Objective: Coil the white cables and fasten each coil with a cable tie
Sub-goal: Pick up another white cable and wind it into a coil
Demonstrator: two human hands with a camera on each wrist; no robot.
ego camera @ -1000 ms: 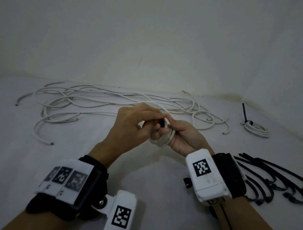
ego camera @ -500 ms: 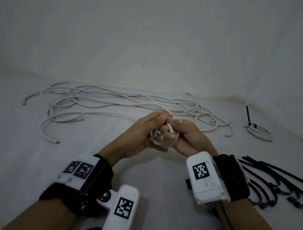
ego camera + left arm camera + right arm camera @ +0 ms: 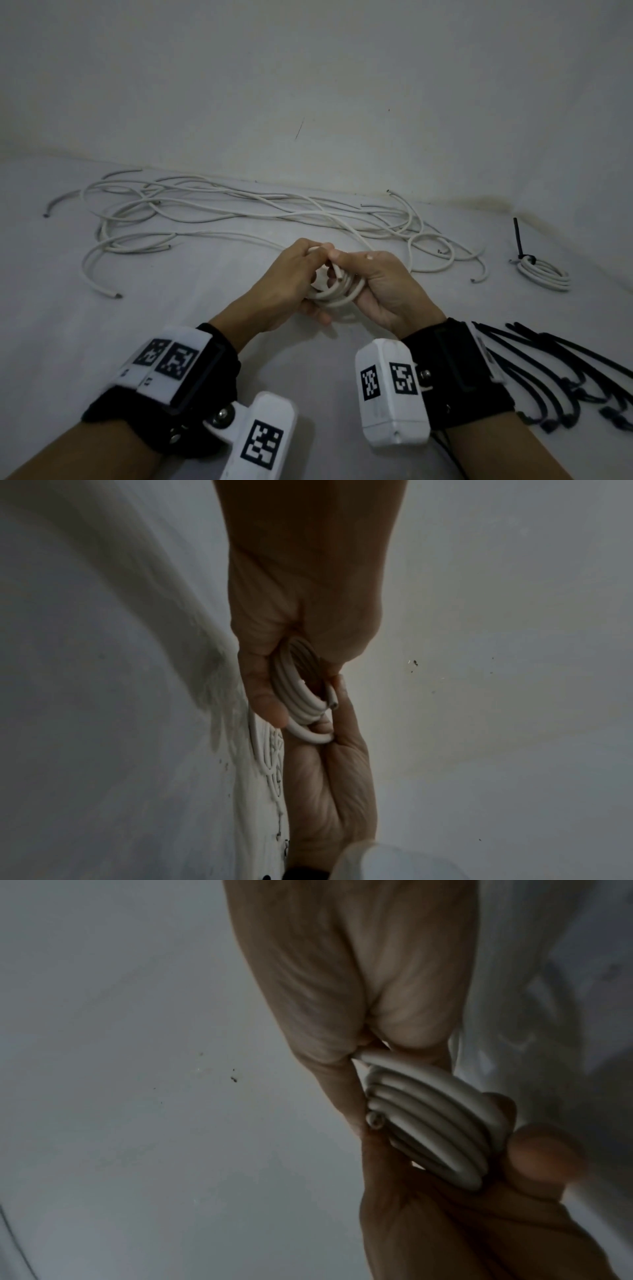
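Observation:
A small coil of white cable (image 3: 337,291) sits between both hands above the middle of the white surface. My left hand (image 3: 294,274) grips its left side, thumb under the loops. My right hand (image 3: 376,281) holds the right side with fingers curled round the turns. The left wrist view shows several turns of the coil (image 3: 301,699) and a cut end (image 3: 334,703) by the right fingers. In the right wrist view the coil (image 3: 428,1123) fills the space between both hands. Loose white cables (image 3: 239,212) lie tangled behind the hands.
A finished coil (image 3: 544,274) fastened with a black cable tie (image 3: 520,243) lies at the far right. Several black cable ties (image 3: 565,373) lie spread on the surface beside my right wrist. A wall rises close behind the cables.
Both hands have closed round the coil and shifted slightly right. The dark object seen between the fingers a second ago is no longer visible.

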